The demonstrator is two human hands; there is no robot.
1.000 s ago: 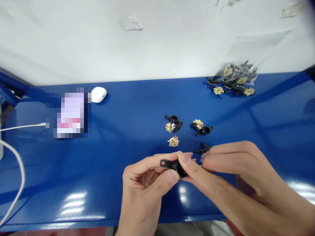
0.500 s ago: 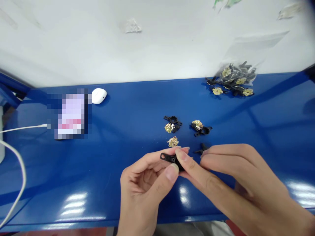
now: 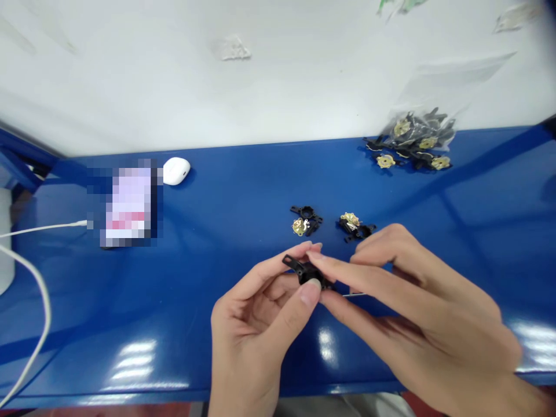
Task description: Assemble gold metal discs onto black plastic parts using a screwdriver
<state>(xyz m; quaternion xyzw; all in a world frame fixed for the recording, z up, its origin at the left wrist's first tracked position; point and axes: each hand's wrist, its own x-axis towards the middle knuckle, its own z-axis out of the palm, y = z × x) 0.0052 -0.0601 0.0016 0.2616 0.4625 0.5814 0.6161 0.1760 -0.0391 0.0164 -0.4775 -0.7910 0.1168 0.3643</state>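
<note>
A small black plastic bracket (image 3: 307,272) with a ring-shaped body and a slotted arm is pinched between the thumb and fingers of my left hand (image 3: 260,330). My right hand (image 3: 403,307) closes its index finger and thumb on the bracket's right side. A thin silvery rod (image 3: 354,295) shows below the right fingers; whether they hold it I cannot tell. Just beyond my hands lie two small groups: a brass disc (image 3: 299,226) with a black ring bracket (image 3: 306,212), and another brass disc (image 3: 351,219) with a black bracket (image 3: 364,232).
At the back right, a clear bag (image 3: 428,130) of black and brass assemblies leans on the white wall, with several loose assemblies (image 3: 386,161) before it. To the left are a blurred-out phone (image 3: 128,202), a white earbud case (image 3: 176,171) and a white cable (image 3: 41,289) on the blue table (image 3: 234,202).
The bracket has been turned so its ring faces up. My right hand's fingers have shifted and curled. The nearest brass disc and a black piece by the right fingers are now out of sight.
</note>
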